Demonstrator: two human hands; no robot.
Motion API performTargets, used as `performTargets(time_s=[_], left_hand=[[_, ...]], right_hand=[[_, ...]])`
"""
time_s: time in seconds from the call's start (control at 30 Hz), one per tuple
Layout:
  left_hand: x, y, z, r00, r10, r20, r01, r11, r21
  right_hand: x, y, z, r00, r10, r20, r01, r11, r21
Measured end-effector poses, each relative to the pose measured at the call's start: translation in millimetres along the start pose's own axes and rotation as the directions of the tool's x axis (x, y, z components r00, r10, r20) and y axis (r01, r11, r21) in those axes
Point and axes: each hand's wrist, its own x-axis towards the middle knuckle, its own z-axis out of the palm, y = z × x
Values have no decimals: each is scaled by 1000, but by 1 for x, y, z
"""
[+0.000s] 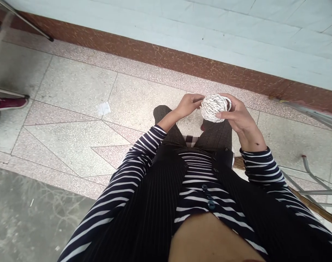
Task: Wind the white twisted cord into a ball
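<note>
A white ball of cord (213, 108) with dark flecks sits above my knees. My right hand (236, 114) wraps round its right side, thumb at the front and fingers behind. At the ball's left edge, my left hand (190, 104) is closed, with thumb and fingertips pinching at the cord. Whether a single strand runs between those fingertips is too small to tell. Below the hands are my dark trousers (220, 134).
A pale tiled wall (182, 29) with a brown skirting runs ahead. On the floor lies a white scrap of paper (104, 108). A person's red shoe (11, 103) shows at far left, beside metal legs. Metal tubing (310, 171) stands at right.
</note>
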Motion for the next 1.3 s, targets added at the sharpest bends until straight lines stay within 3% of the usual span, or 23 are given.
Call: performTargets(time_s=[0.3, 0.5, 0.67, 0.9, 1.13, 1.3], left_hand=[[-12, 15, -16, 997, -37, -63, 39, 999, 23], [-11, 26, -24, 994, 30, -107, -17, 992, 125], [-8, 25, -27, 994, 95, -59, -76, 961, 267], [0, 2, -23, 992, 121, 32, -125, 940, 317], [9, -37, -22, 1000, -1, -14, 6, 932, 361], [29, -50, -38, 992, -119, -31, 120, 868, 481]], right_hand=[[0, 11, -6, 1000, 5, -31, -5, 1000, 4], [-1, 12, -4, 999, 46, -14, -46, 999, 11], [-2, 9, -6, 999, 43, 12, -43, 999, 12], [-6, -4, 0, 998, -2, 59, -2, 998, 65], [-18, -20, -1, 997, -71, 31, 68, 993, 101], [-26, -24, -4, 994, -99, 47, 95, 993, 77]])
